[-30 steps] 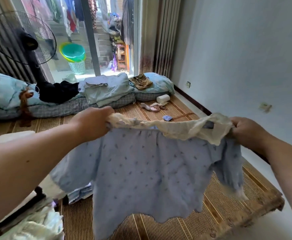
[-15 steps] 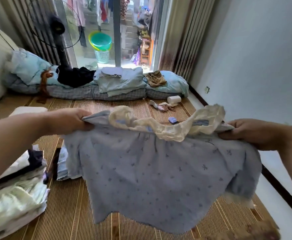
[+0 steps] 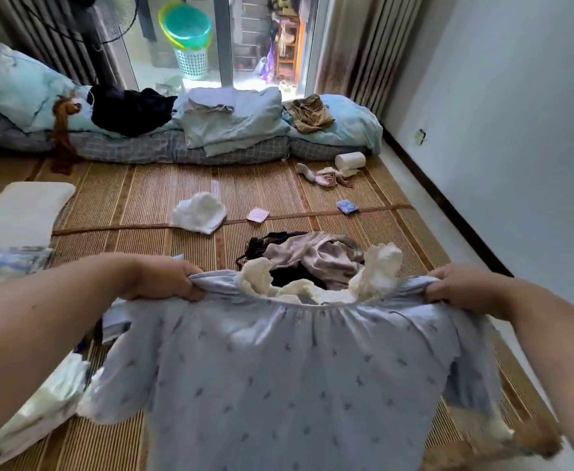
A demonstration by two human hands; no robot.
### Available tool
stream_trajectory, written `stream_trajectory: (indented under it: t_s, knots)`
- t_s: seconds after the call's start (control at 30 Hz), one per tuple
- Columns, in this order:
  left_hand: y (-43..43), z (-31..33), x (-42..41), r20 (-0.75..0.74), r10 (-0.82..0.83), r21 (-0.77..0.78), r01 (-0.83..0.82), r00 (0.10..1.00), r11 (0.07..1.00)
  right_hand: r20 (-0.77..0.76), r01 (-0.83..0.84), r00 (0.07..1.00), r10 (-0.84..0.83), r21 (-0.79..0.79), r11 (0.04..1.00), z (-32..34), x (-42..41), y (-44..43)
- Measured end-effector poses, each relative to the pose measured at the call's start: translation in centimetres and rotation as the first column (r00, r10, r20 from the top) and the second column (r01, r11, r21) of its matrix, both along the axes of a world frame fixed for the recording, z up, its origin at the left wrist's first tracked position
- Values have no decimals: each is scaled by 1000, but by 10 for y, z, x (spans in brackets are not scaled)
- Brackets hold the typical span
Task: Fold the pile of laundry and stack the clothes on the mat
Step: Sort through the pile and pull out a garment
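blue top (image 3: 278, 385) lowered toward mat (image 3: 163, 198) | left hand (image 3: 166, 278), right hand (image 3: 458, 288) grip its shoulders

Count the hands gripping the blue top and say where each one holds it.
2. The left hand grips the left shoulder of the blue top; the right hand grips its right shoulder, either side of the lace collar.

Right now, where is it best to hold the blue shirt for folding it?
Probably at the two shoulder seams, from above, beside the cream lace collar. The left hand and right hand already pinch the blue shirt there, so it hangs flat with sleeves drooping outward.
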State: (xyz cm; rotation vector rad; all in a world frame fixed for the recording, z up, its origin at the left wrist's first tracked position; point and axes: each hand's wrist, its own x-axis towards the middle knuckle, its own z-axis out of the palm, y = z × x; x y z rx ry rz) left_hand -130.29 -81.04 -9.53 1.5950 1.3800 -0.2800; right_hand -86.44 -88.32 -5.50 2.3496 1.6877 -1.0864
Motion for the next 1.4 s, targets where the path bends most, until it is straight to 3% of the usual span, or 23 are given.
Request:
stream_trajectory:
  t_s: [0.07,0.13,0.3,0.6,0.77,0.87,0.97,1.03,1.13,1.2,1.27,1.33,1.4]
  knots:
    - [15,-30,16,-130,-125,222,152,984,963,140,-1,990,-10,79,997,-41,-4,10]
    - [27,-66,29,-174,-145,322,195,974,926,180,73,979,-93,116,991,-82,-6,11]
    - [54,-148,44,-136,-95,378,140,986,915,217,244,935,-279,172,954,-159,-7,22]
    - [120,-224,67,-311,1,519,169,950,838,403,229,865,-299,214,950,-241,17,98]
    - [156,-271,79,-414,97,584,182,905,791,233,244,917,-324,313,918,-302,22,148]
    - [163,-308,89,-336,193,578,40,922,815,12,267,957,-288,343,901,-344,18,159]
    - [147,-341,88,-199,389,627,-188,900,756,-150,354,935,-320,409,841,-374,14,140]
    - [127,-361,81,-70,574,635,-408,816,657,-188,462,882,-432,525,715,-390,19,118]
    - [102,-391,67,-61,861,499,-732,504,464,-225,662,704,-674,550,509,-410,38,90]
    - [91,-413,55,-135,951,319,-896,280,309,-227,804,564,-794,373,464,-424,51,77]
    - [81,-430,44,-88,989,54,-991,120,125,-335,925,379,-863,107,365,-434,56,70]
    - [74,-437,45,-50,998,-166,-985,-35,-43,-491,949,164,-856,-158,273,-440,56,68]
    - [75,-439,50,-25,989,-248,-958,-143,-144,-556,918,45,-830,-305,254,-442,54,71]
